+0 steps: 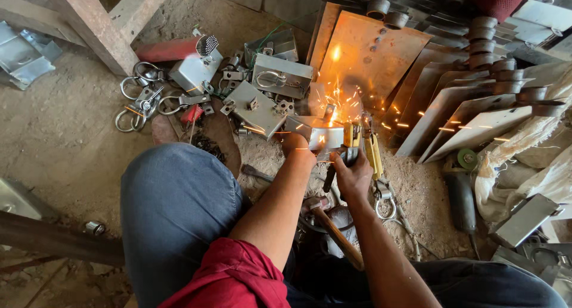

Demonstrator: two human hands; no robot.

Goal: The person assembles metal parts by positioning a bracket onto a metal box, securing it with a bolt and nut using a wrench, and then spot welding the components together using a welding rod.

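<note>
Nearest, a hammer lies on the sandy floor between the arms. Farther off, the left hand steadies a grey metal box, fingers curled against its near edge. Just right, the right hand has fingers wrapped around a yellow-handled electrode holder, sparks flying at the box.

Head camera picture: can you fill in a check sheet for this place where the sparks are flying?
Surface: bare dirt floor, dusty, with small scraps on it.
Job's things: grey metal box with sparks flying off it; yellow-handled welding holder against it.
Clutter: finished metal boxes, ring latches, red pack of rods, hammer, grinder, leaning metal plates.
Grippers: left hand steadies the box; right hand grips the holder.
Cables: thin wire beside the right arm.
Surroundings: wooden beams, white sacks.
</note>
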